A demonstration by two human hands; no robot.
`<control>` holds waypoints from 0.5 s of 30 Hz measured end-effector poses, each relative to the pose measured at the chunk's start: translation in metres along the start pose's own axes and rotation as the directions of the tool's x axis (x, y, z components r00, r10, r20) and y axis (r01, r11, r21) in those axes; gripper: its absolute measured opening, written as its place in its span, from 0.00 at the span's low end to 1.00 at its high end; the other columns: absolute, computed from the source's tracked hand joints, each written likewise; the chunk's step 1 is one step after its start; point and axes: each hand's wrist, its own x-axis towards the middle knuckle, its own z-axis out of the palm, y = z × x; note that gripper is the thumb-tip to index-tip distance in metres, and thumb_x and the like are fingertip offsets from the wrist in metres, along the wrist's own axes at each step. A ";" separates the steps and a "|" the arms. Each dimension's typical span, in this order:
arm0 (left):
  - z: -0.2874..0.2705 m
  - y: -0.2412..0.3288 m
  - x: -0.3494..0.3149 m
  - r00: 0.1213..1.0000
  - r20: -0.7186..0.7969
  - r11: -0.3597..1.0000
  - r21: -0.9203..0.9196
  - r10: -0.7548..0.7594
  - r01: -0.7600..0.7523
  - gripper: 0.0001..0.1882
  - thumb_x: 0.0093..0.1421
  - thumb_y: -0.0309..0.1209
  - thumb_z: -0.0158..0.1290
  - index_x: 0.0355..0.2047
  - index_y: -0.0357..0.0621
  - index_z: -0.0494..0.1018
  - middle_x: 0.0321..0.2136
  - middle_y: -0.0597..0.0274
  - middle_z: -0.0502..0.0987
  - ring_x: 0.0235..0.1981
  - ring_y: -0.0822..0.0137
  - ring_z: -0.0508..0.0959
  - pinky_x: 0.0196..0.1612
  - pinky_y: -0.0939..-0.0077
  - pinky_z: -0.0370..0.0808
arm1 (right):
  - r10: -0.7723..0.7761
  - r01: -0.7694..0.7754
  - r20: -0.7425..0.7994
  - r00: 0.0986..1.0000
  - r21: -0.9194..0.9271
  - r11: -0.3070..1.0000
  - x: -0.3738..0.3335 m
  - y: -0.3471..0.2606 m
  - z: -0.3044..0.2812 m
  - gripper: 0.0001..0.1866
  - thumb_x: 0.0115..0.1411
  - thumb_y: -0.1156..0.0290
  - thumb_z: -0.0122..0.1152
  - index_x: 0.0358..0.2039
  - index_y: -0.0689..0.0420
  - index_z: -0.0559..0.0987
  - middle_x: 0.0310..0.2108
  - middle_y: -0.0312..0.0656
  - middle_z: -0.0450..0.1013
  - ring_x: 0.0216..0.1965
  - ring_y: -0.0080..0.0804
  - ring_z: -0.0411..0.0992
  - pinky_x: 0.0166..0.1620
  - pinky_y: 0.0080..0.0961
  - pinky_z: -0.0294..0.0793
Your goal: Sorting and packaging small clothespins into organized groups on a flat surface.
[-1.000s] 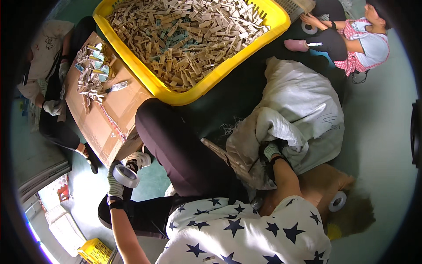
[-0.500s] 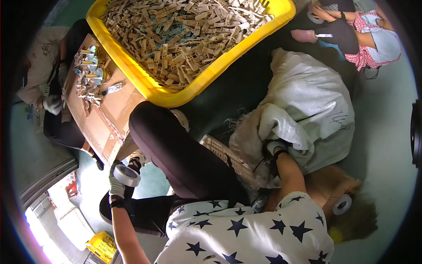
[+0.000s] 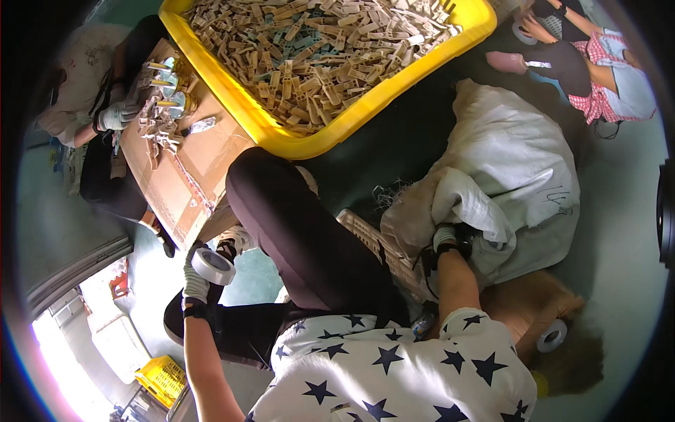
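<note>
My left hand [image 3: 195,276], in a striped white glove with dark fingers, is closed on a roll of silver-grey tape [image 3: 213,267] below the corner of a cardboard box [image 3: 186,179]. On the right, my right hand [image 3: 451,238], gloved alike, is at the mouth of a big white woven sack [image 3: 517,151]. Its fingers are dark and partly hidden among the sack's folds, so whether they grip anything does not show. A beige plastic basket [image 3: 380,250] stands beside that hand, partly behind my knee.
A yellow tub [image 3: 309,145] heaped with beige and pale green plastic clips [image 3: 309,70] stands ahead. More clips [image 3: 160,133] lie on the box, near a co-worker's gloved hand [image 3: 117,116]. Another person [image 3: 598,67] sits far right. A tape roll [image 3: 551,335] lies by brown cardboard.
The whole view has shifted, so most things sit further right. My right hand has turned and shows more at the sack's mouth. The co-worker's gloved hand has moved up toward the clips.
</note>
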 end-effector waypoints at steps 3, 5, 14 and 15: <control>-0.021 0.005 -0.013 1.000 -0.026 0.998 -0.058 0.001 -0.003 0.11 0.56 0.37 0.56 0.33 0.44 0.76 0.27 0.61 0.78 0.29 0.64 0.77 0.37 0.70 0.76 | -0.100 0.099 -0.015 0.995 -0.038 0.994 0.006 -0.024 -0.015 0.14 0.60 0.66 0.51 0.44 0.57 0.77 0.45 0.47 0.75 0.44 0.43 0.73 0.45 0.36 0.72; -0.025 0.006 -0.018 0.999 0.029 0.998 -0.058 0.015 -0.014 0.12 0.55 0.40 0.56 0.35 0.46 0.75 0.28 0.62 0.76 0.32 0.63 0.77 0.40 0.68 0.76 | -0.155 0.153 -0.042 0.987 -0.051 0.987 -0.049 0.006 0.014 0.14 0.60 0.66 0.51 0.44 0.57 0.77 0.44 0.47 0.75 0.43 0.42 0.73 0.44 0.35 0.72; -0.011 0.010 -0.022 0.993 0.109 0.965 -0.254 -0.037 0.064 0.11 0.55 0.33 0.55 0.36 0.39 0.74 0.27 0.59 0.76 0.28 0.62 0.76 0.37 0.67 0.76 | 0.019 0.033 -0.087 0.996 0.562 0.827 -0.121 0.025 -0.074 0.14 0.57 0.65 0.57 0.39 0.61 0.78 0.30 0.52 0.73 0.31 0.39 0.70 0.38 0.33 0.69; -0.012 0.010 -0.020 0.989 0.144 0.970 -0.232 -0.044 0.077 0.11 0.56 0.33 0.55 0.36 0.39 0.74 0.26 0.59 0.76 0.27 0.62 0.76 0.36 0.67 0.77 | 0.009 0.052 -0.108 0.994 0.552 0.832 -0.121 0.026 -0.085 0.14 0.57 0.65 0.57 0.39 0.61 0.78 0.30 0.52 0.73 0.31 0.39 0.70 0.38 0.33 0.69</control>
